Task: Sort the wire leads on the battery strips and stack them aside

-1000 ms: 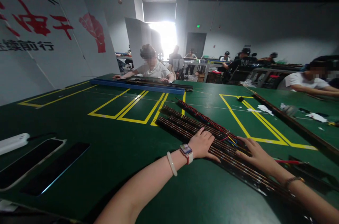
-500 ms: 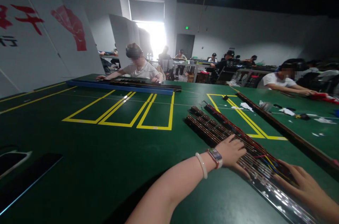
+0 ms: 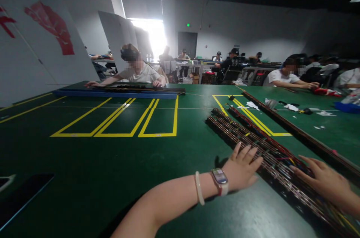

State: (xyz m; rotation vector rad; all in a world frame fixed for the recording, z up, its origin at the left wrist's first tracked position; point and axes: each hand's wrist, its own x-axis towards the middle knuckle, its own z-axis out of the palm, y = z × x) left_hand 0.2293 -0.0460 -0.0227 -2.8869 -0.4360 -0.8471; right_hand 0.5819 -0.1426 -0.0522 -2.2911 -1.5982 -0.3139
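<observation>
A bundle of long dark LED strips with red, yellow and blue wires [image 3: 253, 138] lies slanted across the green table [image 3: 118, 170]. My left hand [image 3: 242, 166], with a watch and a bangle on the wrist, rests at the strips' near edge, fingers spread and stretched out. My right hand [image 3: 323, 181] lies flat on the strips further right, fingers extended toward the coloured wires. Neither hand grips anything.
Yellow tape rectangles [image 3: 135, 121] mark the table. A person in white [image 3: 137, 73] works at a blue rail [image 3: 118, 93] across the table. Another person [image 3: 284, 77] sits far right, near scraps and another long dark strip [image 3: 295, 131]. A dark phone-like slab [image 3: 22, 196] lies at lower left.
The view has swung right and the strips now sit further right. My left hand slid back to the strips' near edge, fingers lifted and spread. My right hand stays on the strips.
</observation>
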